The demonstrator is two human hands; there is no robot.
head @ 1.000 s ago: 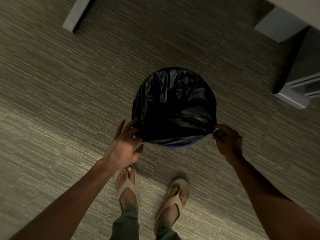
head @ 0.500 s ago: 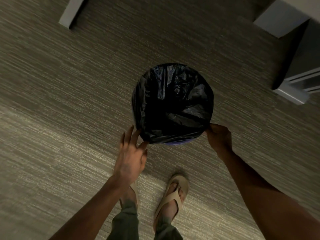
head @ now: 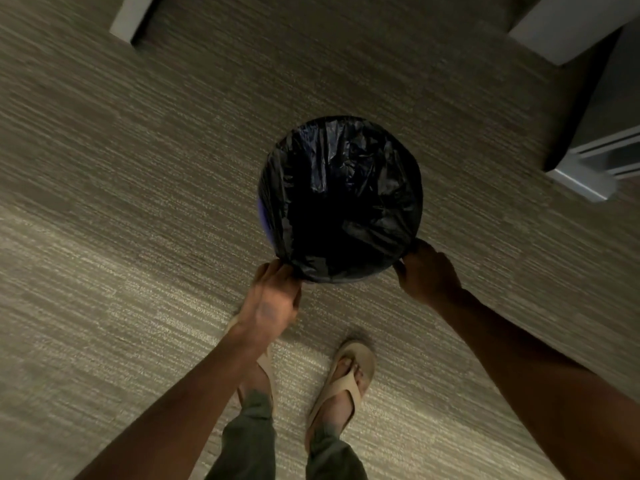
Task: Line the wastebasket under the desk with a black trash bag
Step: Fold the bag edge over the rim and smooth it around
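Head view: left hand (head: 273, 303), right hand (head: 427, 271) both gripping trash bag (head: 341, 199) near rim.

The trash bag (head: 341, 199) between the two sets of fingers is glossy black, creased, with pale bluish sheen on its far folds. A thin sliver of blue-violet wastebasket (head: 260, 211) shows beyond the left hand's fingers (head: 273, 271). The carpet (head: 138, 202) is grey-beige with fine streaked lines, lighter in a band by the fingers. Behind the hands, the sandals (head: 349, 375) are tan and the trousers (head: 249, 441) olive green. Far beyond the right hand's fingers (head: 415, 251), the furniture (head: 581, 178) is pale grey-white.
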